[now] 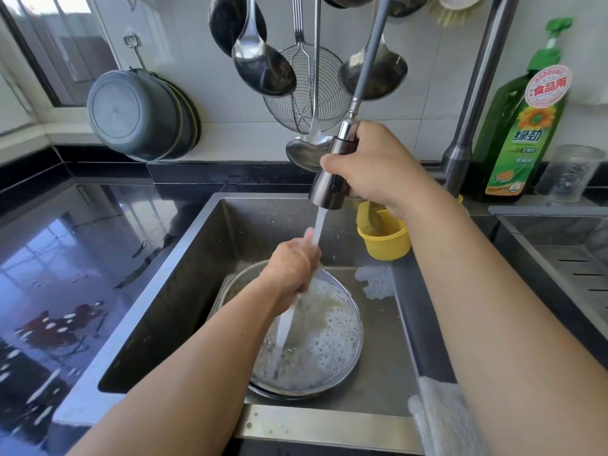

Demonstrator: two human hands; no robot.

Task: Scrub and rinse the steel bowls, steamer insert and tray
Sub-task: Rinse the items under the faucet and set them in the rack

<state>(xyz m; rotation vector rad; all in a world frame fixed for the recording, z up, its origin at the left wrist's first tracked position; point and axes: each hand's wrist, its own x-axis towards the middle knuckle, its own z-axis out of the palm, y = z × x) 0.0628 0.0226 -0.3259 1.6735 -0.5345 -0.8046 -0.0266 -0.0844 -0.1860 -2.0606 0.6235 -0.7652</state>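
Steel bowl point(316, 343), foamy, sits in the sink point(204, 258); right hand point(378, 166) grips the sprayer point(332, 172), aiming water where left hand point(292, 268), fingers curled around something unclear, scrubs.

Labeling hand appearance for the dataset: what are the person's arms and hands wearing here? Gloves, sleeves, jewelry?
Nothing worn that shows. Left hand and right hand are bare, without gloves, and both forearms are bare to the frame edge. No watch, rings or bracelets are visible. The left hand is wet.
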